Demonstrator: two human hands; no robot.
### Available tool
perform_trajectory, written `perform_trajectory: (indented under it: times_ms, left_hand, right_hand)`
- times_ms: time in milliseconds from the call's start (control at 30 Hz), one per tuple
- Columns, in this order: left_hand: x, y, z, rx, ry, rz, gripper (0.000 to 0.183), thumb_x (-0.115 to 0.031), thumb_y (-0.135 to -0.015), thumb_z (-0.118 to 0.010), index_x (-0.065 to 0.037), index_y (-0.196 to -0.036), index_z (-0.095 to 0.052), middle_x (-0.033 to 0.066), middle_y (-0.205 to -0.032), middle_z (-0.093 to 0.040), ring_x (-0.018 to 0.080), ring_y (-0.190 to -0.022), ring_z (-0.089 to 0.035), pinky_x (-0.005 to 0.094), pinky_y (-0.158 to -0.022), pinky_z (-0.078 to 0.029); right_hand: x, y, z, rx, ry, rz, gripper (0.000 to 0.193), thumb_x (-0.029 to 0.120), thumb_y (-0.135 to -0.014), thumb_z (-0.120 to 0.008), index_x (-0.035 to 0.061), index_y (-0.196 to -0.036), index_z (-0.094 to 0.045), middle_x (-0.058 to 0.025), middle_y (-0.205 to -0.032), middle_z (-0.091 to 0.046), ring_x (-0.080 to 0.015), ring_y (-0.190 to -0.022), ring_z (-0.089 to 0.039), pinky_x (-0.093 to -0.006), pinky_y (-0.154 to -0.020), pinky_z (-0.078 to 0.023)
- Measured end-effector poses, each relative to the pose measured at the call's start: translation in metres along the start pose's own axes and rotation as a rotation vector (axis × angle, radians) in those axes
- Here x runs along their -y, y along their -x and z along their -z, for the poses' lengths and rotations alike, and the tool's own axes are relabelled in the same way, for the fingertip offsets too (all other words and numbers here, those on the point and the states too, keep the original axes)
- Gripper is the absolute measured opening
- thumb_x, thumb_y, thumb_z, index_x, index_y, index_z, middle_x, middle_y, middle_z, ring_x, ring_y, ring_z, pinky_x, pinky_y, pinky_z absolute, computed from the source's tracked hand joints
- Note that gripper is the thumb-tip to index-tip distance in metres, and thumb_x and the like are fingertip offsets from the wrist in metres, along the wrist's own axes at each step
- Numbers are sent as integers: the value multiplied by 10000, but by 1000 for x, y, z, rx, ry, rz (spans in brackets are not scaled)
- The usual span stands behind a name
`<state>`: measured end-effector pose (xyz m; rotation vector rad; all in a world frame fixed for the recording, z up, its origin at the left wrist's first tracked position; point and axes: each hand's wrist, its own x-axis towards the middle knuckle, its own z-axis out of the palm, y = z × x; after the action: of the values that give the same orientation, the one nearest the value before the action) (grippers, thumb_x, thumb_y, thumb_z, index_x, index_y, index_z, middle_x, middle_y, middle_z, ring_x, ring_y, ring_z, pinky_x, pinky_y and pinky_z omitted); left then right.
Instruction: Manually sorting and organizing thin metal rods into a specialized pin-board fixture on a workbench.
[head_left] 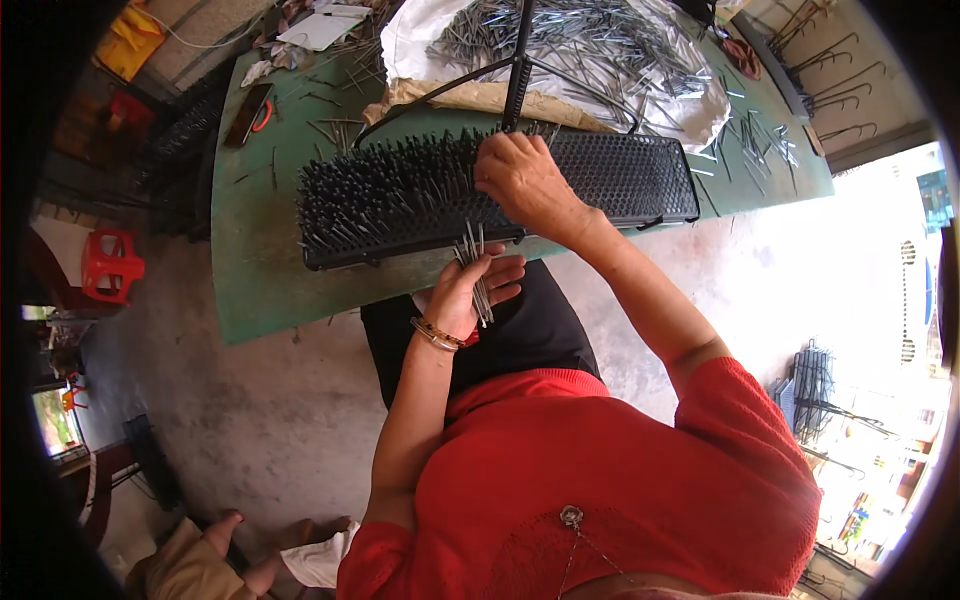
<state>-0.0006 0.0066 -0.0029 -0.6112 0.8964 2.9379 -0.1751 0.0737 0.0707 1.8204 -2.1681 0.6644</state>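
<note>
My left hand [460,298], palm up in front of the table edge, has a small bunch of thin metal rods [481,290] pinned under its thumb. Above the middle of a long black perforated rack [630,172], my right hand [528,185] is closed with its fingertips together; whatever is between them is hidden. Many dark rods [385,190] stand upright in the holes of the rack's left half. To the right of my hand the holes hold no rods. A black metal frame [519,75] with spread legs rises behind the rack.
The rack lies on a green table [265,290]. Behind it, a white sack [405,45] holds a heap of loose rods [590,45]. A phone [248,115] and orange-handled scissors [264,117] lie at left. A red stool [110,265] stands on the floor. Another person's legs [240,560] show lower left.
</note>
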Motion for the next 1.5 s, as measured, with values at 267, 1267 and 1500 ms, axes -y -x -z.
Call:
perform_trajectory:
  times_ms: [267,1267,1500]
  left_hand:
    - [-17,12,-13,107,-50,-134,312,-188,-966,-458,5,-1210,-478,201,-1139,-594,283,-1038,-607,412,-865,-520]
    - [-11,21,16,42,81,16,322,-54,-886,-426,60,-1163,-543,150,-1031,-626,153,-838,-584,280,-735,-492]
    - [-7,25,14,95,125,17,354,-133,-931,-409,51,-1222,-493,163,-1114,-611,273,-1103,-572,431,-957,-455]
  right_hand:
    - [23,11,5,-109,-350,-112,166,178,-815,-662,14,-802,-648,-89,-772,-606,-257,-727,-593,-358,-633,-465]
    - [24,-15,-22,-199,-734,-445,195,116,-864,-643,-25,-997,-654,-103,-907,-703,-127,-853,-667,-247,-725,-510]
    - [35,-14,-22,-251,-618,-379,193,119,-844,-661,-2,-994,-662,-121,-911,-694,-177,-814,-679,-277,-691,-512]
